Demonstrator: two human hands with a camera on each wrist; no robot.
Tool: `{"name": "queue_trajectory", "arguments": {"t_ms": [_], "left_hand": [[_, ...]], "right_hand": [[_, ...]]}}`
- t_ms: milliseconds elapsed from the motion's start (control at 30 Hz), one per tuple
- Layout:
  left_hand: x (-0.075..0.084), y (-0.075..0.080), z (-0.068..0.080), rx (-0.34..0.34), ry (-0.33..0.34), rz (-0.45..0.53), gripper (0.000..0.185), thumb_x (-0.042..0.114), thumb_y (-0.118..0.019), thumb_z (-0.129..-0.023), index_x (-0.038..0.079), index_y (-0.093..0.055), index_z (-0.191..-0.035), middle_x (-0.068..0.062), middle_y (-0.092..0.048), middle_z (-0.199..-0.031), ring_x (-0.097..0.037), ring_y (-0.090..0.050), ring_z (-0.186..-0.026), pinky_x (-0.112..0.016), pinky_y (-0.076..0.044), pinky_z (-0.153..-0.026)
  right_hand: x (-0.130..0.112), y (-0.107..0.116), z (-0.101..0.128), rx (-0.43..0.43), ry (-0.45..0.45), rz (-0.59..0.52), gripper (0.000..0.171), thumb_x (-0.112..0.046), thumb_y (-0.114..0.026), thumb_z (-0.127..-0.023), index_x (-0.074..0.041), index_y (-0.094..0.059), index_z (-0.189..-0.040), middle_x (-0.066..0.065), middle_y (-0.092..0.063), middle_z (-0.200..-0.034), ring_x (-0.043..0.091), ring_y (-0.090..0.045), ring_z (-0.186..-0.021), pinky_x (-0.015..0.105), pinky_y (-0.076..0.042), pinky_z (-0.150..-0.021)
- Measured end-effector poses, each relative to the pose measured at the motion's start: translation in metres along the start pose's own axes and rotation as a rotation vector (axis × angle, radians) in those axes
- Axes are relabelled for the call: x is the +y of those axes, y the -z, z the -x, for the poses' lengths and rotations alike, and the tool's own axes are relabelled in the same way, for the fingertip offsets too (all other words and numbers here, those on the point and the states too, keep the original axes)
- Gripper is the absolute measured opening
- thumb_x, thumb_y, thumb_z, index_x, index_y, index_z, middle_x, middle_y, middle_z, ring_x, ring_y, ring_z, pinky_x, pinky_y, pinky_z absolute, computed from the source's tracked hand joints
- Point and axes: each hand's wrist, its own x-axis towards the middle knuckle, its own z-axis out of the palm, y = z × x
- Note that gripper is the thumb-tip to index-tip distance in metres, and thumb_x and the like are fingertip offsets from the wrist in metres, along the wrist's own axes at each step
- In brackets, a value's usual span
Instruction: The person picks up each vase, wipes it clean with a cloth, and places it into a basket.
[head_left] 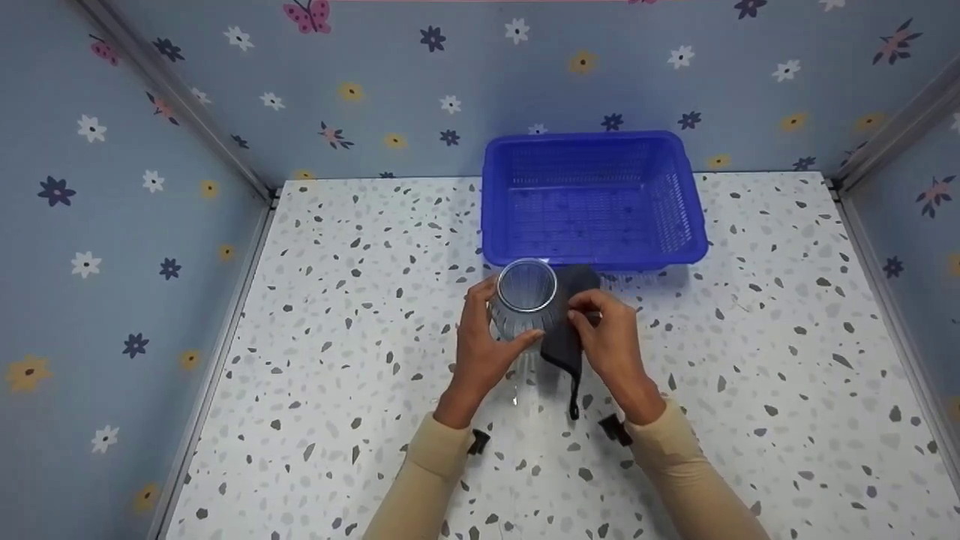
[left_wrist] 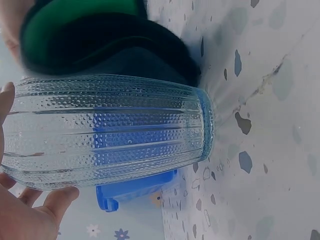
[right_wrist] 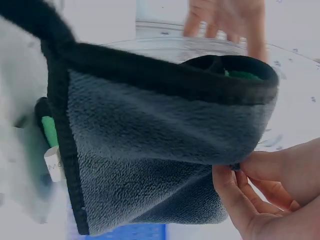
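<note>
Apparently to keep it steady, the left hand [head_left: 481, 352] is holding the glass [head_left: 517, 321] around its side, while the right hand [head_left: 613, 341] pinches the cloth [head_left: 562, 343] just beside it.

Clear, colourless glass vessel [left_wrist: 115, 130], ribbed and dimpled, in the fingers of the left hand [head_left: 481, 352]. Charcoal fabric cloth [right_wrist: 150, 140], black-edged, green-backed, in the fingers of the right hand [head_left: 615, 341]. Violet-blue rectangular plastic basket [head_left: 592, 261], beyond the fingers. White tabletop [head_left: 360, 315], grey-speckled, beneath them. Pale-blue wall panel [head_left: 390, 60], white, yellow and navy flowers, farthest beyond.
</note>
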Motion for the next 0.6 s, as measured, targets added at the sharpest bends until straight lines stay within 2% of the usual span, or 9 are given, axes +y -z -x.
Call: {"name": "queue_trajectory", "arguments": {"t_ms": [367, 600], "left_hand": [[-0.002, 0.001, 0.000, -0.006, 0.022, 0.016, 0.084, 0.026, -0.096, -0.079, -0.002, -0.048, -0.143, -0.016, -0.051, -0.153, -0.031, -0.051, -0.140, -0.048, -0.055, -0.096], [0.001, 0.002, 0.000, -0.027, 0.028, 0.018, 0.086, 0.027, -0.096, -0.080, 0.004, -0.047, -0.147, -0.015, -0.049, -0.155, -0.031, -0.050, -0.141, -0.048, -0.055, -0.097]], "right_hand": [[0.043, -0.027, 0.005, -0.083, -0.084, 0.080, 0.012, 0.014, -0.075, -0.088, 0.003, -0.072, -0.091, 0.020, -0.073, -0.087, 0.030, -0.069, -0.082, 0.042, -0.055, -0.075], [0.054, -0.033, 0.006, -0.114, -0.122, 0.097, 0.012, 0.014, -0.075, -0.088, 0.003, -0.072, -0.090, 0.016, -0.072, -0.085, 0.030, -0.068, -0.081, 0.042, -0.053, -0.074]]}}
